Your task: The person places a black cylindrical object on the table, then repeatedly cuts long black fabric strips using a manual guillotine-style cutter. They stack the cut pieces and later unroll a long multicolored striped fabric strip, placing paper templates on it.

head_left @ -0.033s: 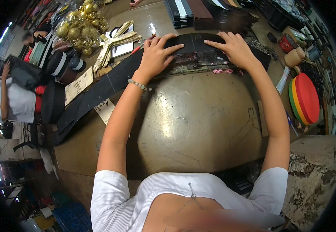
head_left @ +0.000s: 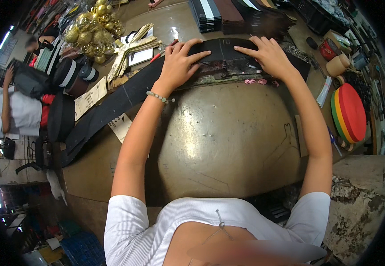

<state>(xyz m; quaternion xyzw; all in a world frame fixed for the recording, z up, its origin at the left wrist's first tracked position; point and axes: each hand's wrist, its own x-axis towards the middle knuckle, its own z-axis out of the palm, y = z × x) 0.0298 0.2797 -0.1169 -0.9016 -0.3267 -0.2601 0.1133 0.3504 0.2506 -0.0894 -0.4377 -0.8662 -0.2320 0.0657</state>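
Note:
A long black strip of fabric or webbing-like material [head_left: 137, 88] crosses the far part of the worktable, bending down toward the left. It carries pale chalk-like lines. My left hand [head_left: 179, 64] lies on the strip with its fingers stretched, the index pointing right. My right hand [head_left: 269, 57] rests near the strip's right part, fingers spread and the index pointing left. Between the two index fingertips runs a thin pale line across the strip. Along its near side lies a dark, worn bar [head_left: 219, 76] with small scraps on it. Neither hand grips anything.
Gold ornament balls [head_left: 86, 35] in clear plastic and folded gold strips [head_left: 126, 51] lie at the far left. Stacked dark strips [head_left: 205, 17] stand at the back. A red-yellow-green roll [head_left: 350, 113] stands at the right. Another person [head_left: 17, 111] is at the left edge.
Both my hands and the black strip stay in place. At the left, the other person and the dark bag-like thing they hold have shifted slightly.

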